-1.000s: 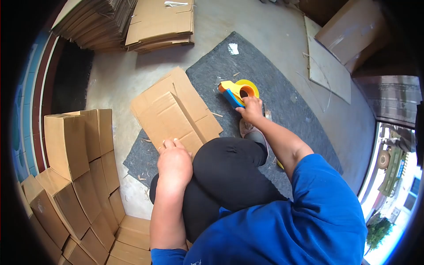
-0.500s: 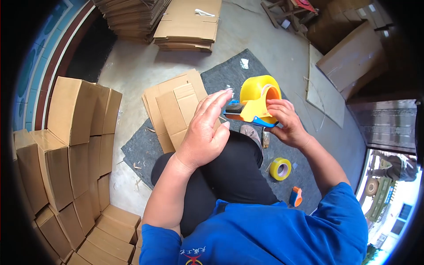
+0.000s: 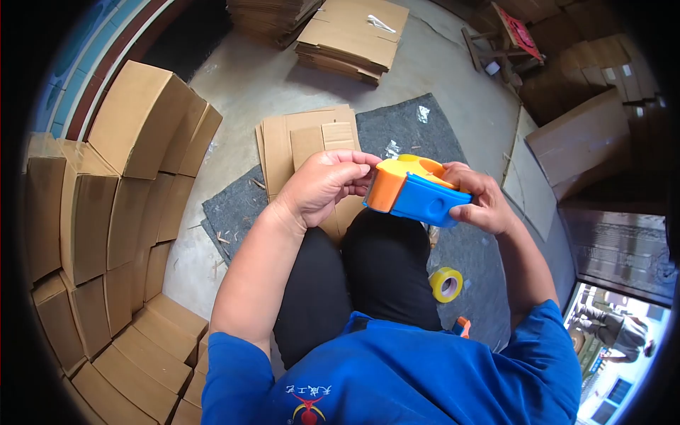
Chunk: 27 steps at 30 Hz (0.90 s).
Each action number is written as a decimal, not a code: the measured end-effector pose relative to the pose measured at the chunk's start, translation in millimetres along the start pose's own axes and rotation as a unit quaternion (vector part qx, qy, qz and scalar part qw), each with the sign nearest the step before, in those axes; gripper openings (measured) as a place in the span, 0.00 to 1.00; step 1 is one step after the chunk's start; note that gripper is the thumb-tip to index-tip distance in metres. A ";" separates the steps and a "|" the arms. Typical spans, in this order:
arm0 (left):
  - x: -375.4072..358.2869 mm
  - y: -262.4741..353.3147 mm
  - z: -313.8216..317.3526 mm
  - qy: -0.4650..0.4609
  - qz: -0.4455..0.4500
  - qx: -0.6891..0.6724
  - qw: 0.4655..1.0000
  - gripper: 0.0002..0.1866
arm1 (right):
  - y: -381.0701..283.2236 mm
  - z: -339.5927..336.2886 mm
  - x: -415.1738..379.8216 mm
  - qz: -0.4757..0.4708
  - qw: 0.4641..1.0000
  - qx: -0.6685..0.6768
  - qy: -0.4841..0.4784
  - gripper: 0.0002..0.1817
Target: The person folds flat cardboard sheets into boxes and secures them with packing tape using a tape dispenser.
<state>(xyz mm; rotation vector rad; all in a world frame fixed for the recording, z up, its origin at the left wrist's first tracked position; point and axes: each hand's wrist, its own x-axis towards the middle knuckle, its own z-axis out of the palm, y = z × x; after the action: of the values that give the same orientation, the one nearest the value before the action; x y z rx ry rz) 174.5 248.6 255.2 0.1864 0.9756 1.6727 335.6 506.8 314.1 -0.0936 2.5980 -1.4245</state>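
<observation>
A yellow, orange and blue tape dispenser (image 3: 419, 193) is held above my knees, its orange end facing left. My right hand (image 3: 483, 198) grips the back of it, thumb on the blue side and fingers over the top. The yellow tape roll (image 3: 409, 158) shows only at the dispenser's upper edge. At the orange end is my left hand (image 3: 327, 185), thumb and index finger brought together. Whatever sits between those fingertips, if anything, is too small to make out; the other fingers are partly behind the dispenser.
Flattened cardboard (image 3: 308, 134) lies on a dark mat (image 3: 397, 120) ahead of my knees. Another tape roll (image 3: 446, 284) and an orange object (image 3: 462, 326) lie to the right. Cardboard boxes (image 3: 127, 120) are stacked at left; flat cartons (image 3: 354, 35) stand farther ahead. A person (image 3: 623, 333) is outside.
The dispenser has turned, so its blue side and orange end now show and the roll is mostly hidden. My left hand has gone from spread fingers to a pinch at its end.
</observation>
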 end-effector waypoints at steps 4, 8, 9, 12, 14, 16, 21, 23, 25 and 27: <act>9.2 -10.5 -14.9 0.117 0.035 0.031 0.992 0.11 | -4.0 9.8 27.9 0.075 0.997 0.015 0.018 0.26; 4.0 -12.5 -49.7 0.197 0.021 -0.007 0.980 0.10 | -4.4 16.2 60.5 0.116 0.993 0.008 0.020 0.29; 0.3 -13.5 -65.4 0.214 0.031 -0.002 0.976 0.11 | 3.7 7.6 66.7 0.118 0.993 -0.014 0.005 0.29; -8.6 -6.1 -114.4 0.289 0.019 -0.040 0.956 0.10 | 13.5 -8.6 87.7 0.153 0.988 -0.024 -0.011 0.28; -2.6 -7.9 -130.4 0.305 0.009 -0.040 0.951 0.10 | 25.5 -12.3 105.6 0.157 0.985 -0.060 -0.026 0.27; 6.4 -6.8 -145.8 0.317 -0.005 -0.042 0.947 0.11 | 33.4 -9.7 122.8 0.163 0.985 -0.045 -0.035 0.27; 25.5 -17.4 -166.6 0.371 -0.046 -0.028 0.927 0.12 | 54.3 -1.0 149.2 0.193 0.979 -0.017 -0.062 0.25; 30.3 -25.1 -168.3 0.385 -0.056 -0.021 0.921 0.12 | 68.9 1.4 154.5 0.207 0.976 -0.015 -0.072 0.24; 38.3 -38.6 -167.9 0.395 -0.031 -0.031 0.918 0.12 | 76.8 3.5 156.2 0.200 0.978 0.002 -0.068 0.24; 43.9 -52.8 -159.3 0.421 0.015 -0.047 0.906 0.11 | 82.6 4.1 157.3 0.191 0.979 0.018 -0.065 0.24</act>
<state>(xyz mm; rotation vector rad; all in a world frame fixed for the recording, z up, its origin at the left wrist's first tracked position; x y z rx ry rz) 105.5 208.1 101.3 -0.6477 1.5127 1.8440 184.3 526.0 222.9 0.2909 2.3227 -1.2761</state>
